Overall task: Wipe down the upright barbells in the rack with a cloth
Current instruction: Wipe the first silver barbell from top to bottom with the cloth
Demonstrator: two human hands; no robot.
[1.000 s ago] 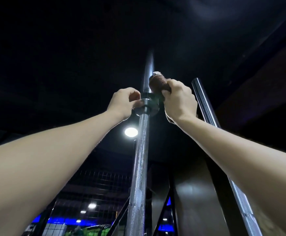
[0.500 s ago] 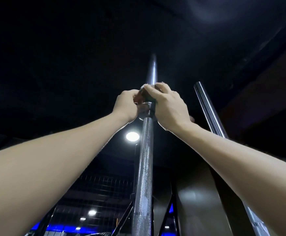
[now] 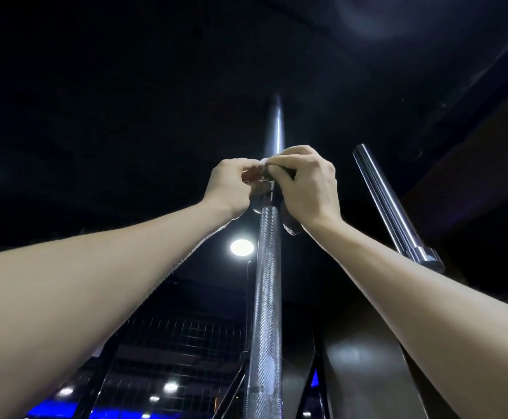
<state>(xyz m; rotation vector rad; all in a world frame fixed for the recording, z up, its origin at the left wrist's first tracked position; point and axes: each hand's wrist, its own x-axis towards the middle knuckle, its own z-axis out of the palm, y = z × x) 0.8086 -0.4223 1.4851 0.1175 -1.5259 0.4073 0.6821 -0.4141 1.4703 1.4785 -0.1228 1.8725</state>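
An upright barbell [image 3: 265, 285] with a knurled steel shaft rises through the middle of the head view to a smooth sleeve above. A reddish-brown cloth [image 3: 251, 176] is wrapped round the bar at its collar. My left hand [image 3: 230, 186] grips the cloth from the left. My right hand [image 3: 305, 182] grips it from the right, fingers curled over the top, and a cloth end [image 3: 292, 228] hangs below the wrist. The collar is mostly hidden by both hands.
A second upright barbell [image 3: 385, 204] with a shiny sleeve leans to the right of my right forearm. A round ceiling lamp [image 3: 241, 247] glows behind the bar. A dark mesh frame [image 3: 180, 343] and a dark panel [image 3: 364, 367] stand lower down.
My right hand has swung from the bar's right side over its front, bringing the cloth round the collar. My left hand closed in and now grips the cloth too.
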